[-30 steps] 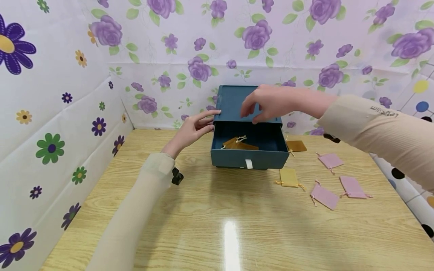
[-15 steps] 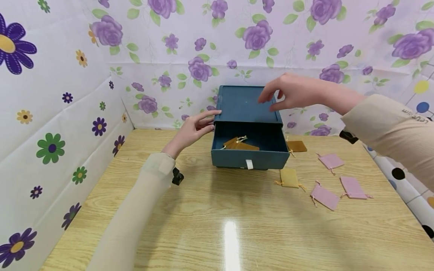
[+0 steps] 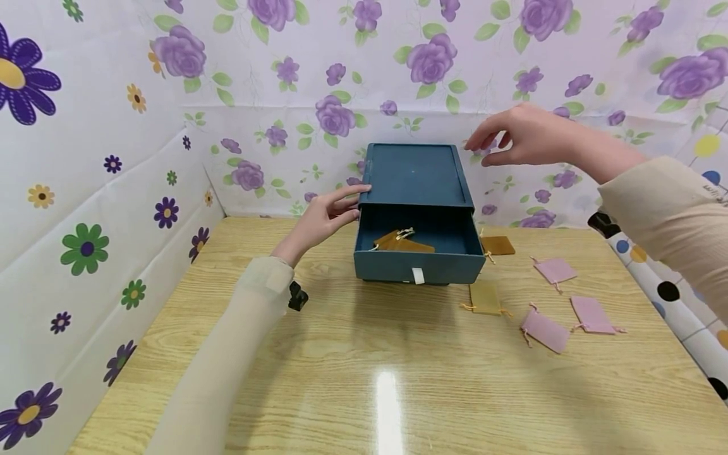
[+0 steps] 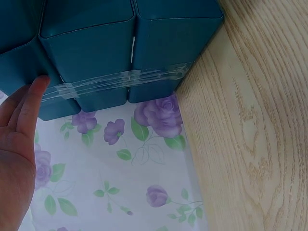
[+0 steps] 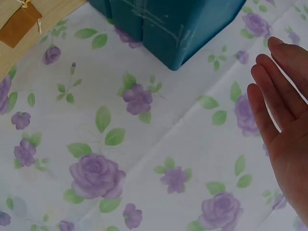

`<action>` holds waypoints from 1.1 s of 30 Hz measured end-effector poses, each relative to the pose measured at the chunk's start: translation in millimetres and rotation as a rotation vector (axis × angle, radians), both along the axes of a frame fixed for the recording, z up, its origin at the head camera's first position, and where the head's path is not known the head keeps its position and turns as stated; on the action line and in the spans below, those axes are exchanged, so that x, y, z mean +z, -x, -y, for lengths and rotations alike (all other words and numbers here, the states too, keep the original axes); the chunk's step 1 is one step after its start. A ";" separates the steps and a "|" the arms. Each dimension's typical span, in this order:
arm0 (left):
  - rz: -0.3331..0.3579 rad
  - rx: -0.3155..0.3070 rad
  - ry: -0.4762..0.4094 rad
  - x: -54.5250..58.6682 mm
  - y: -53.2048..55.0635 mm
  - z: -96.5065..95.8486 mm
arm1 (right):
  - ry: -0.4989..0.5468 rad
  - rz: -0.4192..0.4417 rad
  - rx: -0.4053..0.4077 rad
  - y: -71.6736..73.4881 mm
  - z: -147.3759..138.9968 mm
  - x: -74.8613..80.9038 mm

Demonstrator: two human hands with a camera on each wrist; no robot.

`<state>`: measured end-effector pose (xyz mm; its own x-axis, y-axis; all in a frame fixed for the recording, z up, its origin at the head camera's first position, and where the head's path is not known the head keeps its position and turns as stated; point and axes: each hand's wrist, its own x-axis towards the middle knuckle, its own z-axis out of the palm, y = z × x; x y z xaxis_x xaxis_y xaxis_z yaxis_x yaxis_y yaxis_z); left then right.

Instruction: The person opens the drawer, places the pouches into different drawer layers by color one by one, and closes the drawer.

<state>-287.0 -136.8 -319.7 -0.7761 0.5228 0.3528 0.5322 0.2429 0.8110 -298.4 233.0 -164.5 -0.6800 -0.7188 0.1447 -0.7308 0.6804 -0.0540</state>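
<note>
A teal drawer box point(image 3: 414, 174) stands at the back of the table with its top drawer point(image 3: 421, 268) pulled out. Inside the drawer lie brown drawstring pouches point(image 3: 412, 246), overlapping. My left hand point(image 3: 321, 221) rests its fingers against the box's left side; the left wrist view shows the extended fingers point(image 4: 30, 110) touching the teal wall point(image 4: 91, 62). Up in the air to the right of the box is my right hand point(image 3: 531, 136), fingers bent loosely, holding nothing. In the right wrist view that hand point(image 5: 288, 115) is apart from the teal box point(image 5: 168, 29).
Right of the box lie a brown pouch point(image 3: 498, 245), a yellow pouch point(image 3: 485, 298) and three pink pouches, one point(image 3: 554, 270) behind the other two. Flowered cloth point(image 3: 273, 82) hangs behind the wooden table point(image 3: 330, 373). Clear tape point(image 4: 115, 83) runs round the stacked sections.
My right hand has moved up and to the right, from above the open drawer to beside the box. My left hand, the box and the pouches have stayed in place.
</note>
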 end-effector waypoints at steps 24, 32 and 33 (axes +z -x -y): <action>-0.141 0.070 0.082 -14.1 23.7 1.8 | 0.078 0.057 -0.144 33.1 -52.1 -53.3; -0.128 0.074 0.103 -12.6 26.5 2.0 | 0.079 0.089 -0.175 34.1 -55.8 -59.6; -0.125 0.066 0.096 -12.8 27.3 1.6 | 0.083 0.093 -0.181 34.4 -56.0 -60.7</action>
